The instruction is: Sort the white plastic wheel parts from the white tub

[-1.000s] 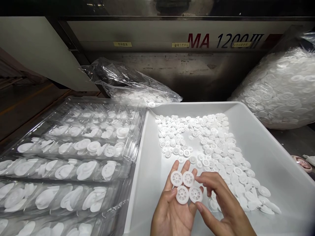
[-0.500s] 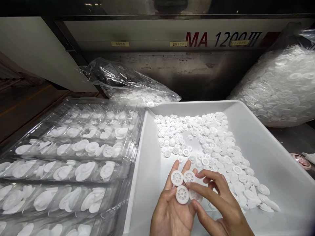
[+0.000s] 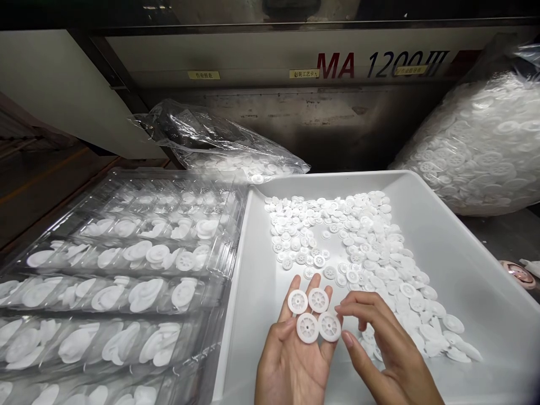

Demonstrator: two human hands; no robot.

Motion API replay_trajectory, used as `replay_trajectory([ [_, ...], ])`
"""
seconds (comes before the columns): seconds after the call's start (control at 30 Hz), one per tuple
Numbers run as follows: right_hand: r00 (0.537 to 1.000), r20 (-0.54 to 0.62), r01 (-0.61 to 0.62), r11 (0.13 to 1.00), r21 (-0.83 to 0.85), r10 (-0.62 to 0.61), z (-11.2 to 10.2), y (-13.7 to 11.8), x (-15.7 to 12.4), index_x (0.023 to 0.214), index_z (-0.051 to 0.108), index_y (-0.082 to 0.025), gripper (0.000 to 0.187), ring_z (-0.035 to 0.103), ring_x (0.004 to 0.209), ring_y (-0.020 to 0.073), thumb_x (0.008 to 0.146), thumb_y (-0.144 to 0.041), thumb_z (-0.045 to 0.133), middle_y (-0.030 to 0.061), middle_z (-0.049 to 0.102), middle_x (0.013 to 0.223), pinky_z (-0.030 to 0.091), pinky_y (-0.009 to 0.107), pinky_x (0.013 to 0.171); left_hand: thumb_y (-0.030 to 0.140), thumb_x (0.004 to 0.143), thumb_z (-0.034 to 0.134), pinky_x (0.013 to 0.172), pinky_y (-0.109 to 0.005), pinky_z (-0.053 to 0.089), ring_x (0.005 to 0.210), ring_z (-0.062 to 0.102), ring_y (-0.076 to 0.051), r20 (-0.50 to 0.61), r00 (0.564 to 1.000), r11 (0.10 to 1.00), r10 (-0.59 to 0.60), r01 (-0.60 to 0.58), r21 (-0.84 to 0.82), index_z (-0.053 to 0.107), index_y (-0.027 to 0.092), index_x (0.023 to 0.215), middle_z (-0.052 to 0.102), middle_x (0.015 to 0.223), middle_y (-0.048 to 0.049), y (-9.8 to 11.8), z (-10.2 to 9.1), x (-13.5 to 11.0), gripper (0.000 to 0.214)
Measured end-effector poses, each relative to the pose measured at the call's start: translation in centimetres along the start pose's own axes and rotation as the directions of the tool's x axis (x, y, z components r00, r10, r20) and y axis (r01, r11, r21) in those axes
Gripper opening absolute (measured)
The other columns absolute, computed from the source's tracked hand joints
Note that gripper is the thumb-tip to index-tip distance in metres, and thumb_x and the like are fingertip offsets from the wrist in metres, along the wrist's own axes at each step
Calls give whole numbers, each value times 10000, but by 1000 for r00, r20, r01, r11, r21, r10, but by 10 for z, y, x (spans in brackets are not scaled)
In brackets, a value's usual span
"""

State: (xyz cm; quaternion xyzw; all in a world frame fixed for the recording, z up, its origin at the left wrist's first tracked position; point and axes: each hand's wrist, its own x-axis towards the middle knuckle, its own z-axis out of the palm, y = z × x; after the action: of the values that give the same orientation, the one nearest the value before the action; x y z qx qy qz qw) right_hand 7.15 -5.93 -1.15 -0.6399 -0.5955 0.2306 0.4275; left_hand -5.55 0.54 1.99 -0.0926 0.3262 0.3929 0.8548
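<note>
Several white spoked plastic wheels [image 3: 307, 328] lie face up in two rows on the fingers of my left hand [image 3: 293, 360]. That palm is turned up, and its thumb rests against the edge of a lower wheel. My right hand [image 3: 386, 343] is just to the right, its thumb and forefinger apart beside the lower right wheel. Whether the forefinger touches that wheel I cannot tell. Beneath both hands is a grey plastic bin [image 3: 476, 253], where many loose white wheels [image 3: 371, 247] are spread along the back and right side.
Clear plastic trays [image 3: 219, 247] with white parts in their compartments stand left of the bin. A clear bag [image 3: 236, 146] of white parts lies behind it. Another full bag [image 3: 485, 140] bulges at the right. A machine panel [image 3: 253, 56] spans the back.
My right hand has drawn slightly right, off the wheels. The lower right wheel, partly covered before, now shows whole on my left fingers. The held wheels have shifted a little left.
</note>
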Motion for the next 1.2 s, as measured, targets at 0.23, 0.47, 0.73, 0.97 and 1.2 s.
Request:
replay_trajectory([
  [0.23,999,-16,-45,994,95,47,1,-1,-1,920,469,-261,103,500,950,141,886,-165,459,13,494,995,418,232,704,203,895,272,1089,-424,259,1160,527,-219,23,1000,1000,-4,4,-18,249,157,1385,609,1219,-96,0,-1,0,493],
  [0.47,991,-44,-124,988,96,128,11,-9,-2,980,506,-279,232,478,931,170,781,-169,553,7,492,1013,385,269,690,208,887,279,1099,-412,245,1191,497,-234,14,1000,1000,0,0,18,255,135,1384,589,1248,-106,0,1,0,503],
  [0.73,990,-8,-142,988,66,143,9,-10,1,961,500,-260,198,472,860,174,794,-160,540,31,504,981,377,284,665,221,886,284,1112,-427,225,1207,479,-240,79,997,1000,-15,14,12,205,142,1414,583,1257,-98,-2,-6,2,540],
  [0.97,990,-7,-136,981,140,139,10,-6,0,936,484,-252,204,476,848,175,775,-130,515,35,502,993,357,300,659,231,894,251,1100,-425,251,1167,519,-239,108,994,1000,-10,8,21,168,122,1425,592,1238,-111,0,-6,3,548],
  [1.2,842,-1,-326,511,796,539,23,-22,10,1192,485,-304,394,288,1321,239,857,-506,441,31,404,1376,316,414,1009,268,859,444,1097,-365,249,1341,294,-220,283,912,814,298,-398,423,502,313,1256,452,1392,39,-27,-13,4,404],
])
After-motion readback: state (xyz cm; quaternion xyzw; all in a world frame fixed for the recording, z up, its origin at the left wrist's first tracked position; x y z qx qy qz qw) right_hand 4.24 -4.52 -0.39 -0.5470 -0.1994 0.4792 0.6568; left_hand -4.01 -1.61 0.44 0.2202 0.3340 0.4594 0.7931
